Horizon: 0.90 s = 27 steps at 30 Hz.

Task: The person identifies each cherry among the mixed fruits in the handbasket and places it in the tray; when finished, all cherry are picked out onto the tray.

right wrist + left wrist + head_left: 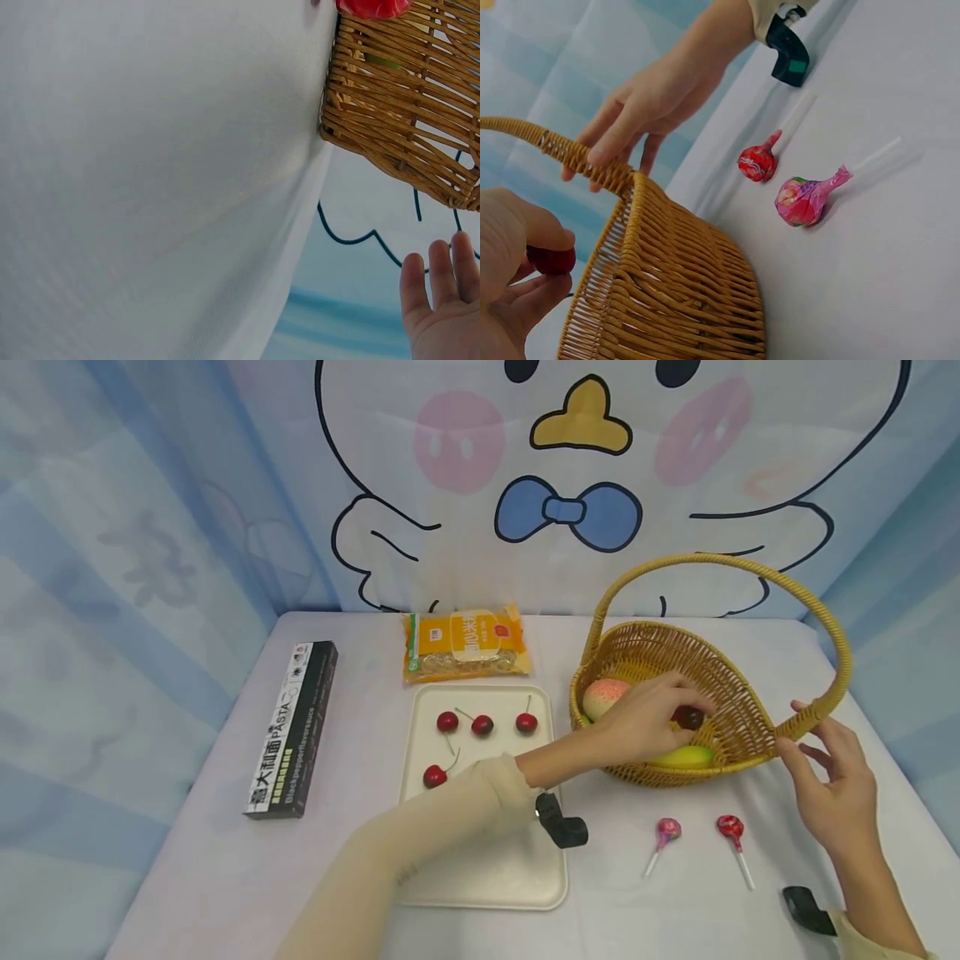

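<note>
My left hand reaches over the wicker basket and pinches a dark red cherry between thumb and fingers. At the basket's right end, my right hand holds the base of the arched handle, its thumb on the near side in the left wrist view. A peach and a yellow-green fruit lie inside the basket. Several stemmed cherries, one of them a cherry at the upper right, rest on a cream tray under my left forearm.
Two wrapped lollipops, a pink lollipop and a red lollipop, lie in front of the basket. Behind the tray is an orange food packet. A black pasta box lies at the left. Curtains hang around the table.
</note>
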Each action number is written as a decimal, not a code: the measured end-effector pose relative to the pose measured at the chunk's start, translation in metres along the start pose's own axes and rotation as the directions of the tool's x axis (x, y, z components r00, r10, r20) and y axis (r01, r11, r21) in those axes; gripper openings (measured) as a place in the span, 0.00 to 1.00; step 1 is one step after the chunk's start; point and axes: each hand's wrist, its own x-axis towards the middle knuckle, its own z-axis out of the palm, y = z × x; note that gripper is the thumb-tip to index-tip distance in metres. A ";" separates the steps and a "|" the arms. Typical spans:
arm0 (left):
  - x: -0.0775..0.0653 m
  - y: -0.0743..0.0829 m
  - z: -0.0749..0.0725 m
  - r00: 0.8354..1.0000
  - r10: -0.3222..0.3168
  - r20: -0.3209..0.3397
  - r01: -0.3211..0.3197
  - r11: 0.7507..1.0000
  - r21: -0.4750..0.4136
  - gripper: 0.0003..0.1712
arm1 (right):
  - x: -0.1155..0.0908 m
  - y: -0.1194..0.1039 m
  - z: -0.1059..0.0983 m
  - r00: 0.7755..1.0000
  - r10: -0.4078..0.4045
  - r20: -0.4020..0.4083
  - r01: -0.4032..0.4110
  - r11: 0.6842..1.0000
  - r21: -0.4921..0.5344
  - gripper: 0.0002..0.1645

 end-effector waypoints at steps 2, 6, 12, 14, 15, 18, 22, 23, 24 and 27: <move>-0.002 0.000 0.000 1.000 0.009 -0.009 -0.009 1.000 -0.003 0.21 | 0.000 0.000 0.000 1.000 0.000 0.000 0.000 1.000 0.004 0.32; -0.005 -0.002 0.000 1.000 0.008 -0.019 -0.008 1.000 -0.019 0.21 | 0.000 0.001 0.000 1.000 -0.003 -0.003 0.003 1.000 0.007 0.32; -0.007 -0.002 -0.001 1.000 -0.001 -0.023 0.000 0.999 -0.036 0.21 | 0.000 0.001 0.001 1.000 0.002 -0.004 -0.002 1.000 0.011 0.32; -0.009 -0.002 -0.003 1.000 -0.008 -0.023 0.007 0.999 -0.034 0.21 | 0.000 0.001 0.001 1.000 -0.002 -0.005 0.002 1.000 0.018 0.32; -0.009 -0.002 -0.005 1.000 -0.008 -0.024 0.007 0.999 -0.034 0.21 | 0.000 0.001 0.001 1.000 -0.006 -0.006 0.006 1.000 0.022 0.32; -0.012 -0.002 -0.008 1.000 -0.010 -0.025 0.010 0.999 -0.031 0.21 | -0.001 0.000 0.001 1.000 -0.015 -0.010 0.015 1.000 0.027 0.32; -0.016 -0.001 -0.012 1.000 -0.015 -0.024 0.014 0.999 -0.039 0.21 | -0.001 -0.001 0.001 1.000 0.002 -0.008 -0.002 1.000 0.012 0.32; -0.018 -0.001 -0.013 1.000 -0.019 -0.024 0.018 0.999 -0.041 0.21 | -0.001 -0.001 0.001 1.000 0.005 -0.006 -0.005 1.000 0.008 0.32; -0.020 -0.001 -0.014 0.999 -0.022 -0.026 0.020 0.999 -0.043 0.20 | -0.001 -0.001 0.001 1.000 0.006 -0.006 -0.006 1.000 0.007 0.32; -0.025 0.000 -0.018 0.999 -0.025 -0.040 0.024 0.999 -0.040 0.19 | 0.001 0.001 0.000 1.000 -0.005 -0.005 0.005 1.000 0.011 0.32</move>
